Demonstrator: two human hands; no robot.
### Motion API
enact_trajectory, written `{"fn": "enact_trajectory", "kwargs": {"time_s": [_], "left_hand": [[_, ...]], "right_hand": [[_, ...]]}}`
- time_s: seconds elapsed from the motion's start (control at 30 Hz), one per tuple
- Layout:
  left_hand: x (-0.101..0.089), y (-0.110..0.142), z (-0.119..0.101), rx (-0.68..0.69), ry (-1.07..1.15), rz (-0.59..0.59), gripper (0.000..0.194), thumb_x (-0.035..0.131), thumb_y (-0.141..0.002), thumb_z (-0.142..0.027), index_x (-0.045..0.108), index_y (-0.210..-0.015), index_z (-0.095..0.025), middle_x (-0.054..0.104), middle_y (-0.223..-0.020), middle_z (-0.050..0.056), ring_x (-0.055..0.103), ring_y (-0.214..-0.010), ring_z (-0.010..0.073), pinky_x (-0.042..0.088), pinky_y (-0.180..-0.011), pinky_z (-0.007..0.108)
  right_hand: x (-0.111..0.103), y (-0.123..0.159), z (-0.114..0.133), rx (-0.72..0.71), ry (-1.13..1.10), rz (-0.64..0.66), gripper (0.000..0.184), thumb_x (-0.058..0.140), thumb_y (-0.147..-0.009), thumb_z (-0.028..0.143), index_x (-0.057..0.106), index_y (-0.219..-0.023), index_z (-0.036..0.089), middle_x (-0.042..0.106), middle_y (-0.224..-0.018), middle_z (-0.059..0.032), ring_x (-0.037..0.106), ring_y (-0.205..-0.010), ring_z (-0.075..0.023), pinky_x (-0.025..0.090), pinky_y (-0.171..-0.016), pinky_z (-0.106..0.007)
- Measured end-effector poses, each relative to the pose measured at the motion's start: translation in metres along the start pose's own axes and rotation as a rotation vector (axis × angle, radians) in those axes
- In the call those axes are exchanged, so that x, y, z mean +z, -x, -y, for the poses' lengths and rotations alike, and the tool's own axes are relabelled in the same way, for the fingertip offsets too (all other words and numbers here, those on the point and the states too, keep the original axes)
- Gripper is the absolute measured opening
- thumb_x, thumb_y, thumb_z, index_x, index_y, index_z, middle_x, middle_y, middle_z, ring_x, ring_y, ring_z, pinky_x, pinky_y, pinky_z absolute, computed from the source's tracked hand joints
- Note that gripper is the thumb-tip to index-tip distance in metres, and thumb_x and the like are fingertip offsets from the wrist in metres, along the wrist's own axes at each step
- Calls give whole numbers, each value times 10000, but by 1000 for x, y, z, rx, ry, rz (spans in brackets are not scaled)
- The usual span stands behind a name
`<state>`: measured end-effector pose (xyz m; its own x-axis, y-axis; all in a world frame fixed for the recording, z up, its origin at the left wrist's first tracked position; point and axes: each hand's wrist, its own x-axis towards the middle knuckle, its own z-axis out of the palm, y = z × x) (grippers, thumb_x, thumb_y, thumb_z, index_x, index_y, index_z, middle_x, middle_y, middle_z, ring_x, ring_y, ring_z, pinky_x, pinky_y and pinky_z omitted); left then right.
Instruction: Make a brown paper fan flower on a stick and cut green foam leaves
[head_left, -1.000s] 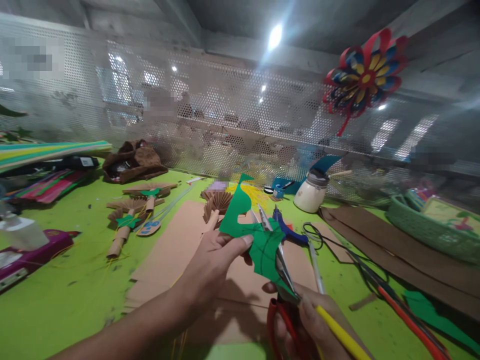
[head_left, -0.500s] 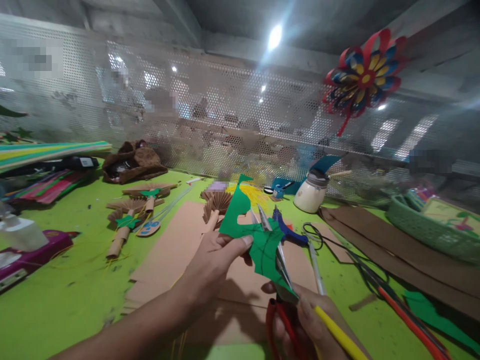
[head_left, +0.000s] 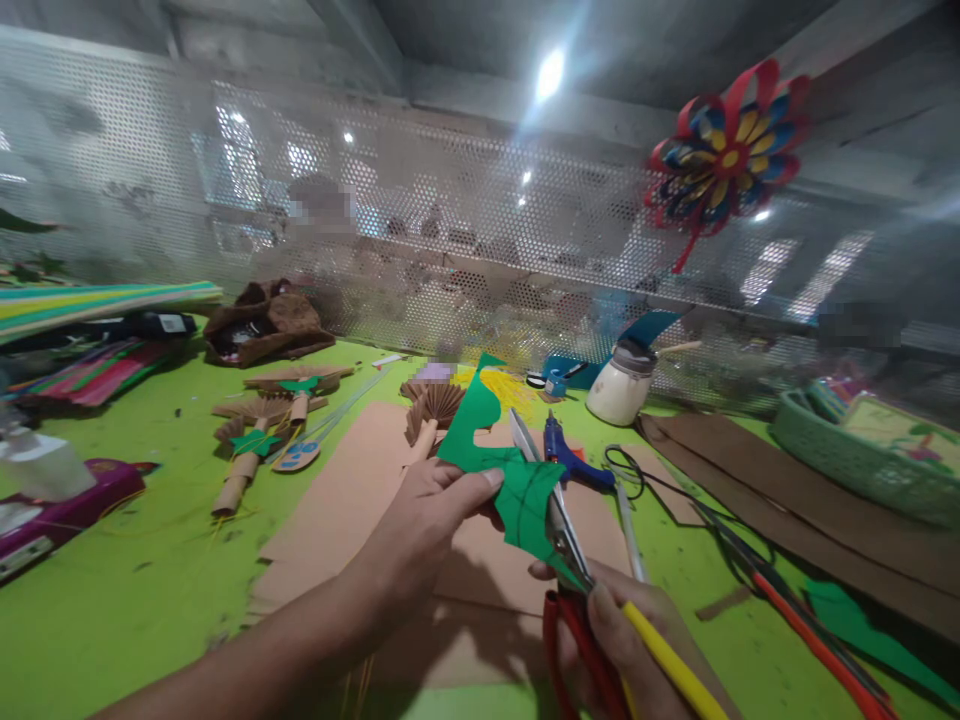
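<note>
My left hand (head_left: 431,515) pinches a green sheet of paper (head_left: 525,500) between thumb and fingers. Dark curved pencil or pen lines run across the paper, and its edges are cut irregularly. In my right hand (head_left: 630,620) are red-handled scissors (head_left: 577,640), their metal blades crossing the paper's right part, tips pointing up and away. A yellow stick-like thing (head_left: 671,660), perhaps a pen, also rests in the right hand. Beneath both hands lie brown cardboard sheets (head_left: 337,500). Just beyond the scissors is a blue glue gun (head_left: 577,465).
At left lie paper figures with green stars (head_left: 255,440) and a purple power strip (head_left: 97,495). A white jar (head_left: 619,385) stands behind. To the right are black-handled scissors (head_left: 630,470), brown paper strips (head_left: 750,470), a green basket (head_left: 825,450) and a green scrap (head_left: 862,630).
The scissor blades have come together across the green paper, and the right hand has shifted slightly. The left hand keeps its hold almost in place.
</note>
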<state>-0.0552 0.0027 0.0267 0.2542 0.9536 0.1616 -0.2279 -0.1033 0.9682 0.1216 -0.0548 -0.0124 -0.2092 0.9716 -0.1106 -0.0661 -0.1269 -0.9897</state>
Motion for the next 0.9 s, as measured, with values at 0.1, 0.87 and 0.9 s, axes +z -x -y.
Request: {"fn": "enact_trajectory", "kwargs": {"time_s": [0.1,0.87,0.9], "left_hand": [[2,0,-1,-10,56,-34,234,577,-800,-235,611,-587,-143,623,-607,4,573,-593,116,470,-660,236],[8,0,-1,-509,-96,487,165,539,-621,-129,629,-758,-144,562,-534,-12,431,-385,57,340,-364,144],[7,-1,0,-502,-119,483,148,544,-629,-132,623,-752,-148,554,-537,-16,433,-394,59,336,-370,148]], "right_hand": [[-4,-5,-3,-46,34,-3,569,547,-769,648,633,-966,122,490,-465,27,380,-351,-50,274,-361,-167],[-35,-22,23,-440,-90,-140,347,680,-783,256,562,-1109,247,636,-892,-25,618,-794,-190,524,-753,-369],[-35,-21,21,-433,-61,-141,366,687,-773,247,564,-1117,246,635,-916,-29,615,-787,-189,522,-747,-372]]}}
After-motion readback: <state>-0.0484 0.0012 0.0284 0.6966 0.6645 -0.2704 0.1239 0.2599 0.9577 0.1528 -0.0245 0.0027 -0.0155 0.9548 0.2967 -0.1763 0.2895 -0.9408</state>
